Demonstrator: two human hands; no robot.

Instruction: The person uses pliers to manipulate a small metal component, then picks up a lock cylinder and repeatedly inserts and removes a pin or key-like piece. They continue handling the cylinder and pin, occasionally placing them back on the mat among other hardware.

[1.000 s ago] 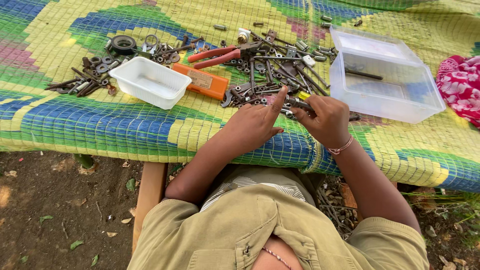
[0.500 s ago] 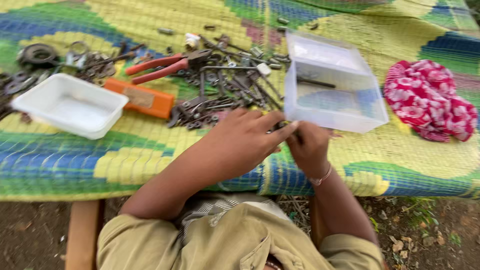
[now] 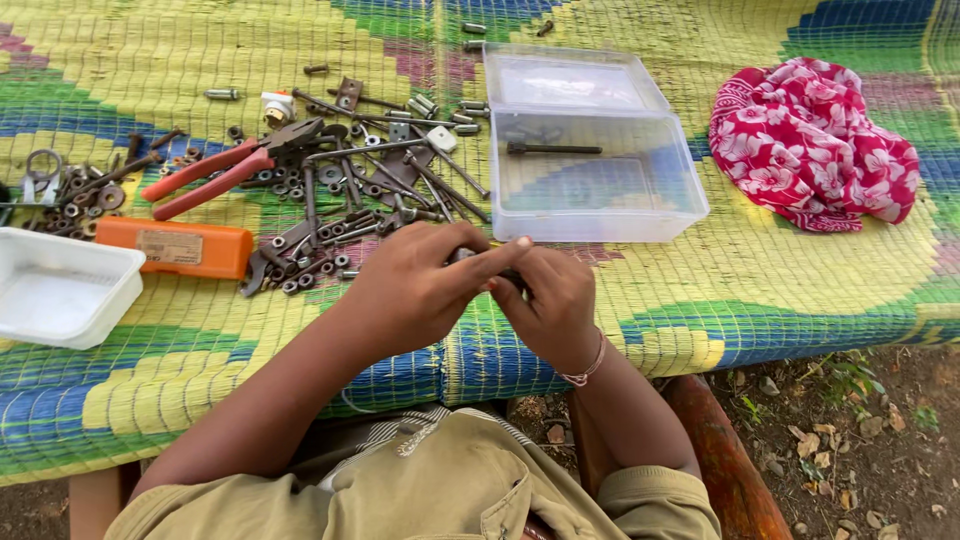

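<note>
Both hands have drawn nearer the tabletop's (image 3: 800, 300) lower edge; left hand (image 3: 415, 290) and right hand (image 3: 550, 305) pinch one small dark metal part (image 3: 462, 256) together, while the clear plastic box (image 3: 650, 215) holds one long dark bolt (image 3: 553, 149) and the heap of loose bolts and nuts (image 3: 350, 200) remains unsorted.

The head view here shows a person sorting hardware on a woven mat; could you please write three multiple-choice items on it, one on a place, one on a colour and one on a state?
1. Where does the red floral cloth lie relative to the clear plastic box?
A. To its right
B. Inside it
C. Under it

2. What colour are the handles of the pliers?
A. Blue
B. Red
C. Black

3. How are the left hand and right hand placed?
A. Far apart on the mat
B. Both inside the white tray
C. Together, fingers closed around a small dark piece

Answers: 1 A, the cloth sits on the mat right of the box. 2 B, both handles are red. 3 C, the hands meet at the mat's near edge over a mostly hidden piece.
</note>
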